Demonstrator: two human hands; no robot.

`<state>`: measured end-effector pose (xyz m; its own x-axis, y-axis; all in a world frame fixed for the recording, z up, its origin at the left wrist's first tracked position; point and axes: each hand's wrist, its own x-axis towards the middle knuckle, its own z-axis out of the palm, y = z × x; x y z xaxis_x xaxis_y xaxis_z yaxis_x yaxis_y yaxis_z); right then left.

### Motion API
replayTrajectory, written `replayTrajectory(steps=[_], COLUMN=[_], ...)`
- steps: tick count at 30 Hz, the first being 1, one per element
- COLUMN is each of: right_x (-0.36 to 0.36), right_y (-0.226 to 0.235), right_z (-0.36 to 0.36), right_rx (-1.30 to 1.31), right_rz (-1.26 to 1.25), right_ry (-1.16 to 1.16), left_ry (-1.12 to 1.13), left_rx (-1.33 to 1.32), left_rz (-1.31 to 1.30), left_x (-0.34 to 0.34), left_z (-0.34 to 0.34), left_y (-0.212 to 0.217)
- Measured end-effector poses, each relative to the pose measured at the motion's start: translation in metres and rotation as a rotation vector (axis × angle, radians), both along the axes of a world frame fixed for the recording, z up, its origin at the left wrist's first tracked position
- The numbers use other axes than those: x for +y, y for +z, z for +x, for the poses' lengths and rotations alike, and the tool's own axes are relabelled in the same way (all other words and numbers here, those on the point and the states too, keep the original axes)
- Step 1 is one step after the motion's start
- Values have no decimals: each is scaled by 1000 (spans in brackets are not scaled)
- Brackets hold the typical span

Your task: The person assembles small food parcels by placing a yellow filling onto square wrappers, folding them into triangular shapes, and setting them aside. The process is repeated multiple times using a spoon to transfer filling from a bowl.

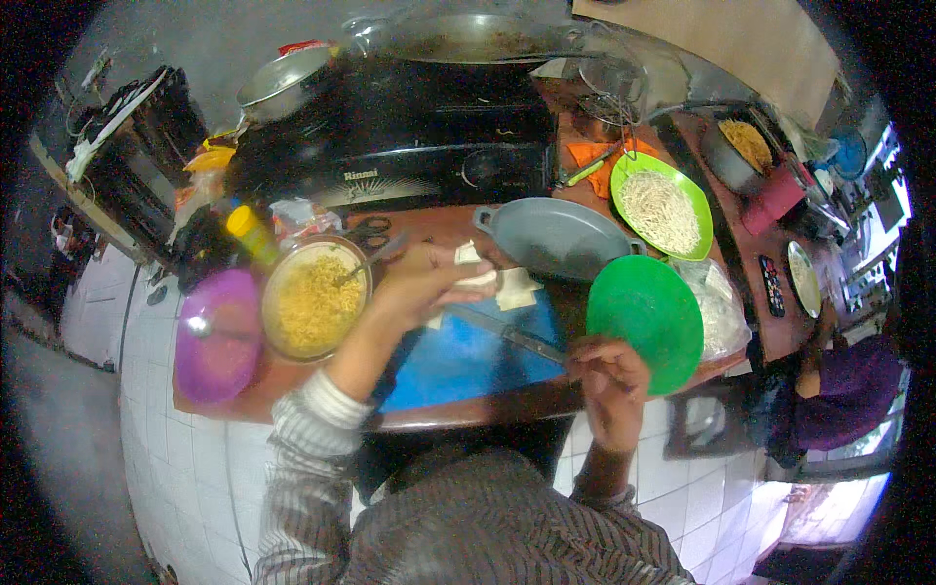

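Observation:
My left hand is closed, pinching a pale, flat piece of food that looks like a dough sheet. Another pale sheet lies with folded edges by the fingertips, at the top of the blue cutting board. Fingers of my right hand are wrapped round the handle end of a knife. Its blade slants up and left across the board toward the left hand. A bowl of yellow noodle-like filling with a spoon stands left of my left wrist.
Right of the board are a green plate, a grey oval pan and a lime dish of white shreds. A purple lid-like dish sits far left. Behind stands a black stove. At the right edge is another person's purple sleeve.

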<state>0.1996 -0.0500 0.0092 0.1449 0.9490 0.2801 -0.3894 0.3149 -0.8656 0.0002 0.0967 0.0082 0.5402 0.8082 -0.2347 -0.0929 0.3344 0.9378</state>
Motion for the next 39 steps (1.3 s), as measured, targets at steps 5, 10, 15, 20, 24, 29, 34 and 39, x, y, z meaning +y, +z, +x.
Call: replayTrajectory(steps=[5, 10, 15, 20, 24, 29, 34, 39], right_x=[-8, -16, -23, -30, -33, -31, -27, -27], right_y=[-5, -12, -13, -12, -9, 2, 6, 6], right_z=[10, 18, 26, 37, 39, 43, 44, 44], right_rx=[21, -26, -101, -109, -138, -226, -191, -282], right_rz=[-20, -35, -49, -96, -110, -44, -2, -23], right_ry=[4, 30, 38, 15, 27, 102, 118, 104], left_ry=[-40, -77, -405, -793, -1012, -1070, -959, -818], left_rx=[109, 229, 305, 404, 530, 605, 640, 630], left_rz=[130, 330, 325, 398, 480, 592, 821, 816], left_x=[32, 74, 123, 159, 172, 184, 184, 180], left_z=[19, 51, 96, 141, 162, 178, 186, 192], left_y=[1, 2, -13, -37, -46, -45, -45, -44])
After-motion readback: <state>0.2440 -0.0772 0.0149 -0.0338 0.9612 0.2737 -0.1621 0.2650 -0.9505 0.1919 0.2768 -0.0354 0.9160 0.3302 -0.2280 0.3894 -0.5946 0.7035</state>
